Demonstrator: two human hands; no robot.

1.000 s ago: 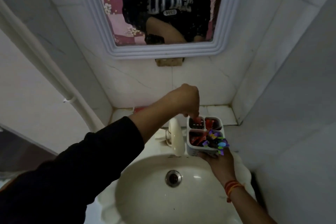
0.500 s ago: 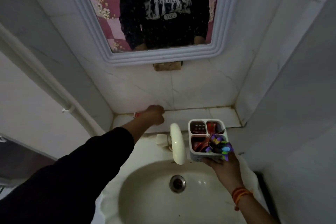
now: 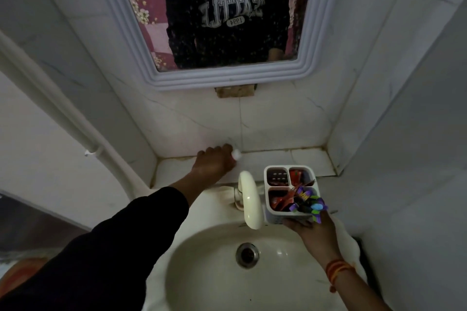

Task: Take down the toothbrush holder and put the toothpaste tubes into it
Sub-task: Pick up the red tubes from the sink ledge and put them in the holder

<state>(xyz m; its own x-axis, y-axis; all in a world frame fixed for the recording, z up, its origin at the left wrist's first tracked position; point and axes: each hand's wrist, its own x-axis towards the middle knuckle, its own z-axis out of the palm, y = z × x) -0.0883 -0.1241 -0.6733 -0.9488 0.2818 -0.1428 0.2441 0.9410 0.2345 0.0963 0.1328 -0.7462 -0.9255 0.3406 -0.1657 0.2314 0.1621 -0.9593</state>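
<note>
1. The left hand (image 3: 214,163) is closed around a toothpaste tube on the tiled ledge (image 3: 273,159) behind the sink; only the tube's white cap (image 3: 237,154) pokes out past the knuckles, and the rest is hidden in the fist.
2. The right hand (image 3: 312,231) cups the toothbrush holder (image 3: 290,193) from below, fingers against its near wall, holding it upright beside the tap (image 3: 249,201) and over the sink's right rim.
3. The holder is a white box split into four compartments. Red tubes show in three of them; purple and green packaging sticks up from the near-right one.
4. Orange threads (image 3: 337,270) circle the right wrist; a dark sleeve (image 3: 106,242) covers the left arm.
5. The sink (image 3: 202,272) lies below, its drain (image 3: 247,255) open, and a white-framed mirror (image 3: 227,78) hangs above the ledge.
</note>
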